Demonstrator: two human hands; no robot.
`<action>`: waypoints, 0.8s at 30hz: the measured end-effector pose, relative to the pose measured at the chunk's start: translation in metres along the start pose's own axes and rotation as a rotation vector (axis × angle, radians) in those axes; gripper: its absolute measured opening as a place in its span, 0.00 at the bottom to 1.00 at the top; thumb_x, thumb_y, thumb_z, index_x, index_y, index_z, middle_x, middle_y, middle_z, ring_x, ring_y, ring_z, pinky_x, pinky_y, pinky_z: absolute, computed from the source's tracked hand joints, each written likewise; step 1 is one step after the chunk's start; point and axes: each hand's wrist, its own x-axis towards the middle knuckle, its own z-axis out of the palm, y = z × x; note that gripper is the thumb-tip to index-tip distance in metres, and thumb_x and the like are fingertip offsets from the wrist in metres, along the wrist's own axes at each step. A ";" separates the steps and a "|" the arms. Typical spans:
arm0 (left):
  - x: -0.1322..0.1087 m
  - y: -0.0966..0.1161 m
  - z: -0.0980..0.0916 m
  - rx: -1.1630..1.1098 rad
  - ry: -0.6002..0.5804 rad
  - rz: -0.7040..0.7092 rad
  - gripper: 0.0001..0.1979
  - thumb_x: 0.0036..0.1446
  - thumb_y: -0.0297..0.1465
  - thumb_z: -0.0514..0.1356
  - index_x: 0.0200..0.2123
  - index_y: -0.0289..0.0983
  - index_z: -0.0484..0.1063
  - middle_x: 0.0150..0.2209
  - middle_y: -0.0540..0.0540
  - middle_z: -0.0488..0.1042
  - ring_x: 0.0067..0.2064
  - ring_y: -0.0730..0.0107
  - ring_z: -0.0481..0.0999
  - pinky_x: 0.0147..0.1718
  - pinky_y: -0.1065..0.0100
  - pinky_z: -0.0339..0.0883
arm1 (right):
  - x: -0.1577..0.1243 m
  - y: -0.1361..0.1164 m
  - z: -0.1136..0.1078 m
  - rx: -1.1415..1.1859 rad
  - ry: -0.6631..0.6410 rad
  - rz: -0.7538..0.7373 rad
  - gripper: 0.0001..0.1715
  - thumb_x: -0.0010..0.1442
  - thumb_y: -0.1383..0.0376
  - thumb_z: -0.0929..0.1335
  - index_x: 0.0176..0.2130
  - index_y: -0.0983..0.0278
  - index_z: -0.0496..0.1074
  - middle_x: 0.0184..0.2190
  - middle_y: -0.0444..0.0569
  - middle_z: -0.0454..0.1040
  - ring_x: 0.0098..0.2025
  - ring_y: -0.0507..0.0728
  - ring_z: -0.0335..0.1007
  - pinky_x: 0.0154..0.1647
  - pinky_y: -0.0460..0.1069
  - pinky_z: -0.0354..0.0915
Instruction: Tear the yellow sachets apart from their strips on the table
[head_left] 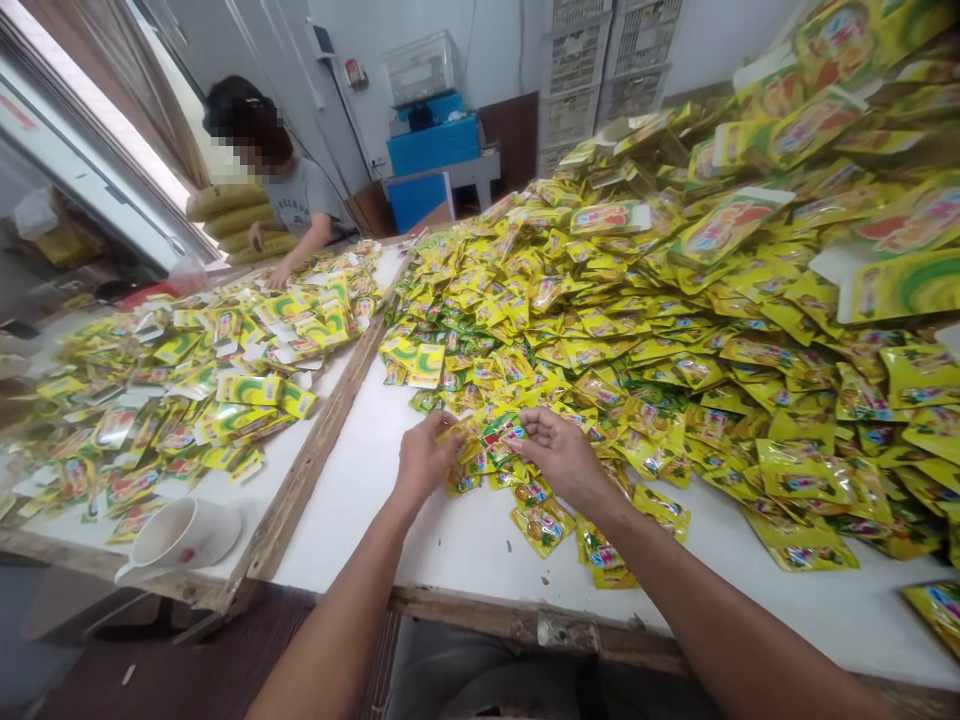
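Observation:
Over the near edge of a large heap of yellow sachets, both of my hands work close together. My right hand pinches a green-and-yellow sachet between thumb and fingers. A yellow sachet lies at the fingertips of my left hand, which are closed on its edge; the fingers are partly hidden. Just below my hands, a few loose sachets rest on the white tabletop. Flat yellow-and-green cartons lie on top of the heap at the right.
A raised wooden strip divides the table. Left of it lie many small yellow cartons and a white mug near the front edge. Across the table, another person reaches into those cartons. Stacked crates stand behind.

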 end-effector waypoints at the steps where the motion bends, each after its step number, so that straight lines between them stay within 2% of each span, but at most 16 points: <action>1: -0.002 0.003 0.000 -0.139 -0.062 0.013 0.06 0.47 0.33 0.62 0.30 0.38 0.69 0.29 0.49 0.74 0.33 0.66 0.73 0.33 0.68 0.63 | 0.000 -0.001 0.002 0.018 -0.016 -0.009 0.20 0.41 0.56 0.71 0.33 0.63 0.65 0.27 0.43 0.65 0.29 0.52 0.64 0.30 0.47 0.65; 3: -0.006 0.009 0.001 -0.406 -0.165 0.013 0.10 0.44 0.34 0.64 0.30 0.36 0.71 0.27 0.50 0.73 0.29 0.70 0.71 0.30 0.70 0.63 | -0.001 -0.002 0.005 0.027 -0.018 -0.034 0.19 0.42 0.56 0.71 0.32 0.63 0.65 0.26 0.43 0.65 0.30 0.52 0.64 0.33 0.48 0.65; 5: -0.011 0.014 0.005 -0.584 -0.197 -0.014 0.12 0.43 0.36 0.66 0.30 0.35 0.73 0.25 0.51 0.72 0.27 0.74 0.68 0.28 0.72 0.62 | -0.001 -0.003 0.006 0.005 0.006 -0.049 0.17 0.44 0.56 0.70 0.30 0.62 0.63 0.25 0.42 0.64 0.29 0.51 0.63 0.33 0.48 0.64; 8: -0.017 0.016 0.012 -0.725 -0.204 -0.079 0.14 0.44 0.39 0.66 0.30 0.34 0.73 0.25 0.51 0.72 0.26 0.77 0.67 0.27 0.74 0.61 | -0.001 -0.001 0.004 -0.044 0.037 -0.059 0.16 0.46 0.56 0.70 0.29 0.62 0.61 0.24 0.41 0.62 0.28 0.51 0.61 0.31 0.47 0.63; 11: -0.019 0.014 0.019 -0.781 -0.164 -0.148 0.17 0.39 0.37 0.70 0.32 0.35 0.72 0.25 0.52 0.73 0.26 0.76 0.69 0.27 0.74 0.61 | 0.000 0.003 0.001 -0.078 0.008 -0.063 0.15 0.46 0.57 0.69 0.28 0.62 0.62 0.23 0.41 0.64 0.28 0.51 0.61 0.30 0.47 0.63; 14: -0.017 0.013 0.022 -0.773 -0.136 -0.182 0.19 0.32 0.34 0.72 0.29 0.35 0.71 0.23 0.52 0.74 0.25 0.75 0.70 0.26 0.73 0.61 | -0.002 0.003 -0.002 -0.113 -0.024 -0.060 0.14 0.48 0.57 0.69 0.32 0.63 0.66 0.27 0.44 0.68 0.30 0.53 0.65 0.33 0.48 0.65; 17: -0.014 0.016 0.018 -0.712 -0.177 -0.164 0.20 0.30 0.35 0.73 0.28 0.35 0.72 0.22 0.52 0.73 0.23 0.75 0.70 0.24 0.72 0.61 | -0.004 -0.002 -0.004 -0.145 -0.107 -0.003 0.19 0.50 0.53 0.68 0.37 0.64 0.70 0.29 0.46 0.72 0.31 0.54 0.68 0.32 0.49 0.66; 19: -0.009 0.019 0.012 -0.662 -0.251 -0.138 0.20 0.30 0.36 0.72 0.28 0.34 0.72 0.22 0.51 0.73 0.23 0.73 0.70 0.25 0.71 0.61 | -0.005 -0.005 -0.005 -0.165 -0.167 0.059 0.20 0.49 0.52 0.69 0.35 0.64 0.71 0.27 0.45 0.72 0.29 0.54 0.68 0.29 0.49 0.66; 21: 0.005 0.024 0.001 -0.598 -0.313 -0.089 0.20 0.33 0.38 0.71 0.30 0.34 0.73 0.24 0.48 0.74 0.26 0.70 0.72 0.28 0.69 0.63 | -0.005 -0.005 -0.006 -0.178 -0.161 0.084 0.19 0.48 0.51 0.69 0.32 0.65 0.72 0.25 0.45 0.72 0.27 0.55 0.67 0.27 0.48 0.66; 22: 0.015 0.026 -0.005 -0.526 -0.285 -0.061 0.20 0.36 0.40 0.69 0.31 0.34 0.73 0.26 0.46 0.75 0.28 0.68 0.73 0.30 0.68 0.64 | -0.005 -0.005 -0.006 -0.183 -0.130 0.078 0.18 0.48 0.52 0.69 0.31 0.64 0.72 0.25 0.45 0.72 0.28 0.55 0.68 0.27 0.48 0.65; 24: 0.042 0.029 -0.017 -0.256 -0.074 -0.026 0.21 0.42 0.44 0.66 0.36 0.34 0.73 0.32 0.42 0.77 0.34 0.62 0.75 0.35 0.64 0.64 | -0.004 -0.003 -0.007 -0.226 -0.041 0.047 0.17 0.48 0.52 0.69 0.29 0.64 0.71 0.23 0.45 0.71 0.27 0.55 0.67 0.27 0.48 0.64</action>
